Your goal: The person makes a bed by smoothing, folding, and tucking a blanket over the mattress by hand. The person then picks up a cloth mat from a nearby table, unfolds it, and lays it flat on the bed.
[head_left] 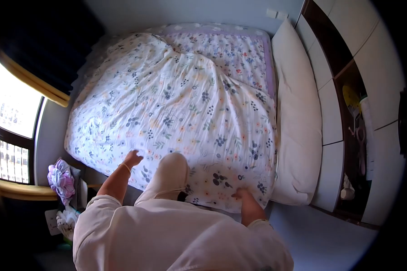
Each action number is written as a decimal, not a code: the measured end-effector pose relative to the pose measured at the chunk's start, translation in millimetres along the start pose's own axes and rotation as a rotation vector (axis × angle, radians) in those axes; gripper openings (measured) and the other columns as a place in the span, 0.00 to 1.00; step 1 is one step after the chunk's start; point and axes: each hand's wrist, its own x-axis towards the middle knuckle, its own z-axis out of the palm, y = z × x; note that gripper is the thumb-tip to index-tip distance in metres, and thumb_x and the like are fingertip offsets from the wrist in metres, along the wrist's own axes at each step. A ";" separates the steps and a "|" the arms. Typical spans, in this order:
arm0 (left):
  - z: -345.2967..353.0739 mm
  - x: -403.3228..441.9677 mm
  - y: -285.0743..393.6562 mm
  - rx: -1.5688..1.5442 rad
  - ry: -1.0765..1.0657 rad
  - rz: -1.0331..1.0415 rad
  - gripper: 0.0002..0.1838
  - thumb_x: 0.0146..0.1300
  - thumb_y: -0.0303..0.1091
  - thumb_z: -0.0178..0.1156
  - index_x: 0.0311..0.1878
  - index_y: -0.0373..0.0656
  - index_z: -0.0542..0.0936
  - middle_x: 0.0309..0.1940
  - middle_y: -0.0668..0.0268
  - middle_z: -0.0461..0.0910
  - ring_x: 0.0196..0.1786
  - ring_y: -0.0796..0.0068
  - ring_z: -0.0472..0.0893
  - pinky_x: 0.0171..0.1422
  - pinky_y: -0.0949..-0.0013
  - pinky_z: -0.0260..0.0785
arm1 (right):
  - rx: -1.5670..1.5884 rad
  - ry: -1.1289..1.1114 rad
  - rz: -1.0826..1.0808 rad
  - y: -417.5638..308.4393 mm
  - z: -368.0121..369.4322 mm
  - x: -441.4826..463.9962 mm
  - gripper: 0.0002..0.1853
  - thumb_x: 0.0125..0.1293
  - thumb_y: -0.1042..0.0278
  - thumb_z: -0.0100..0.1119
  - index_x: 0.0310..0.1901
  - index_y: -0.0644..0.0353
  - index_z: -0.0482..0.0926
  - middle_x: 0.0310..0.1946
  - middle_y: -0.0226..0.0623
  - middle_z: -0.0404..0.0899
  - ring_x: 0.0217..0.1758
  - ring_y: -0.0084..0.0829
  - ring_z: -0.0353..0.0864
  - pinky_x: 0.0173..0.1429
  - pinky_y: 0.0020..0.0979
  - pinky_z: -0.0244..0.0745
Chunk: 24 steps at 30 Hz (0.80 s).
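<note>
A white floral quilt [176, 99] with grey and orange flowers is spread over most of the bed, wrinkled in its middle. My left hand [133, 158] is over its front left part, fingers loosely bent and apart, with nothing visible between them. Near the quilt's front right corner is my right hand [243, 194]; its fingers are blurred, and whether they grip the cloth cannot be made out. Between my hands, a knee in pale trousers [169, 174] is up against the front edge of the quilt.
A long white pillow [298, 117] lies along the bed's right side, beside a cabinet [330, 108] with open shelves. A patterned sheet with a purple border [244, 58] shows at the back. Left are a window [11, 99], a dark curtain [40, 40] and a bundled purple cloth [62, 180].
</note>
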 end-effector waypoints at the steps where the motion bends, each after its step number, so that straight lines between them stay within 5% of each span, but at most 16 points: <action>1: 11.2 18.0 -18.2 0.022 -0.030 -0.027 0.34 0.49 0.50 0.62 0.56 0.35 0.74 0.53 0.47 0.75 0.57 0.51 0.74 0.62 0.62 0.66 | 0.086 -0.100 0.021 1.1 -18.3 -0.9 0.34 0.48 0.42 0.64 0.51 0.63 0.77 0.50 0.48 0.77 0.56 0.44 0.74 0.60 0.37 0.68; 5: 40.0 112.7 -19.1 0.210 -0.302 -0.085 0.33 0.49 0.54 0.60 0.50 0.34 0.77 0.51 0.47 0.77 0.56 0.52 0.75 0.60 0.62 0.67 | 0.421 -0.092 0.122 32.3 -80.4 43.5 0.29 0.52 0.48 0.62 0.49 0.64 0.77 0.46 0.51 0.78 0.50 0.47 0.78 0.56 0.38 0.70; 8: 80.5 235.8 -0.9 0.422 -0.359 0.158 0.31 0.50 0.54 0.59 0.48 0.35 0.79 0.50 0.48 0.77 0.55 0.52 0.75 0.59 0.61 0.68 | 0.449 0.403 0.150 10.7 -210.9 29.6 0.24 0.55 0.54 0.60 0.47 0.65 0.77 0.43 0.51 0.79 0.48 0.47 0.78 0.53 0.39 0.71; 9: 83.2 255.2 21.7 0.312 -0.187 0.147 0.31 0.50 0.54 0.59 0.50 0.37 0.78 0.51 0.49 0.76 0.58 0.53 0.74 0.61 0.61 0.67 | 0.440 0.463 0.164 -3.3 -253.4 35.3 0.23 0.55 0.55 0.61 0.47 0.66 0.77 0.42 0.50 0.79 0.47 0.47 0.78 0.51 0.40 0.72; 10: 33.3 244.7 83.0 0.157 -0.342 -0.076 0.34 0.50 0.55 0.59 0.55 0.38 0.75 0.56 0.48 0.73 0.60 0.52 0.72 0.64 0.61 0.64 | 0.429 0.511 0.175 -11.4 -287.6 51.5 0.23 0.55 0.57 0.61 0.47 0.66 0.76 0.41 0.49 0.80 0.46 0.47 0.79 0.50 0.40 0.73; 12: 20.3 287.8 111.1 -0.058 -0.315 -0.024 0.44 0.48 0.58 0.61 0.63 0.37 0.66 0.68 0.51 0.58 0.70 0.53 0.57 0.70 0.42 0.49 | 0.327 0.599 0.047 -11.6 -340.2 120.2 0.22 0.55 0.59 0.62 0.47 0.66 0.75 0.42 0.50 0.79 0.48 0.48 0.77 0.52 0.39 0.71; 14: -26.0 294.1 165.3 0.048 -0.121 -0.342 0.63 0.39 0.67 0.64 0.71 0.39 0.46 0.74 0.57 0.40 0.76 0.60 0.41 0.71 0.39 0.39 | 0.329 0.641 -0.003 -44.1 -418.9 168.2 0.21 0.55 0.60 0.62 0.48 0.64 0.75 0.45 0.51 0.78 0.52 0.48 0.75 0.55 0.39 0.69; 21: -37.1 341.8 148.8 0.038 0.053 -0.445 0.69 0.34 0.63 0.71 0.72 0.37 0.42 0.74 0.55 0.37 0.76 0.57 0.40 0.71 0.39 0.39 | 0.096 1.032 -0.050 -107.9 -514.6 327.7 0.26 0.54 0.64 0.62 0.55 0.61 0.70 0.49 0.48 0.76 0.54 0.46 0.73 0.56 0.43 0.68; 24: -38.2 337.9 133.3 0.011 0.064 -0.353 0.62 0.40 0.62 0.69 0.72 0.40 0.46 0.74 0.55 0.40 0.76 0.58 0.41 0.72 0.43 0.41 | 0.261 0.701 0.292 -120.2 -505.1 338.6 0.23 0.54 0.66 0.60 0.53 0.59 0.72 0.46 0.46 0.77 0.50 0.46 0.76 0.55 0.42 0.69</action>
